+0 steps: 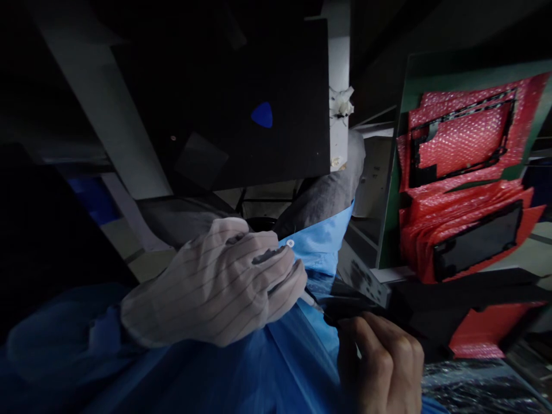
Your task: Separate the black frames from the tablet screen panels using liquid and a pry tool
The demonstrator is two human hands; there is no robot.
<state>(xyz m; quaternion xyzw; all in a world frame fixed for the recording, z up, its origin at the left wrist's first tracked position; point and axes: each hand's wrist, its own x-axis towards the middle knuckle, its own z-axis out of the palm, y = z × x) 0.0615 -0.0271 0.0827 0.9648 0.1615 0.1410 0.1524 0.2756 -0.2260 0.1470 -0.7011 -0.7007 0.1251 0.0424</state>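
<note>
My left hand [228, 282], in a white striped glove, is closed in front of my blue coat [241, 374]. A slim pen-like tool [312, 300] with a pale, tapering shaft sticks out from its fingertips. My right hand [382, 359] is bare, its thumb and fingers pinched together at the tool's dark far end. Where the two hands meet, the tool's exact kind is too dim to make out. The rest of the tool is hidden inside the glove.
A black work surface [276, 69] lies ahead, bearing a blue rounded-triangle pick [262, 115] and a clear sheet [201, 161]. At right, a green board [390, 230] holds red bubble-wrap pouches [461, 135], a black frame [418, 155] and a dark panel [478, 236].
</note>
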